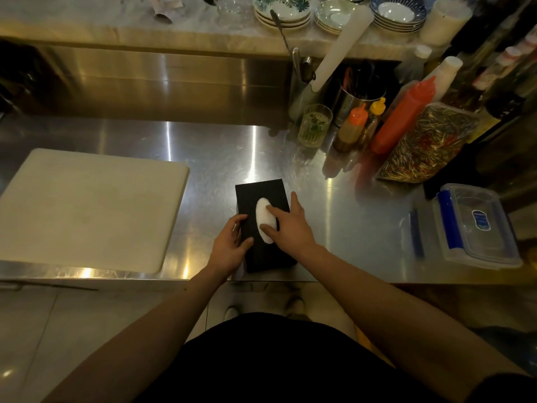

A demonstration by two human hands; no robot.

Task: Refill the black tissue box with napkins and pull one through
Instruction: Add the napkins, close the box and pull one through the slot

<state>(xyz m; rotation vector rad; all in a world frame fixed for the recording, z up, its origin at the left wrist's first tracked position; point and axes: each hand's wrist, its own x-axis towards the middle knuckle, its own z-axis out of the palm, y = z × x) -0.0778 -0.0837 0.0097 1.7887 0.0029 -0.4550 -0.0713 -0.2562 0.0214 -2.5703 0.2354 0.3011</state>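
Observation:
The black tissue box [258, 190] lies flat on the steel counter near its front edge, its oval opening facing up. White napkins [262, 214] fill the opening and sit flush with it. My left hand [231, 245] grips the box's left side, thumb on top. My right hand [290, 225] rests on the box's right half, with index finger and thumb touching the napkins in the opening. Whether they pinch a napkin is unclear.
A white cutting board [87, 207] lies at the left. At the right stand a glass [314, 125], sauce bottles [404, 117], a tub of chillies [430, 144] and a clear lidded container [476, 228]. Plates [283, 10] are stacked on the back shelf.

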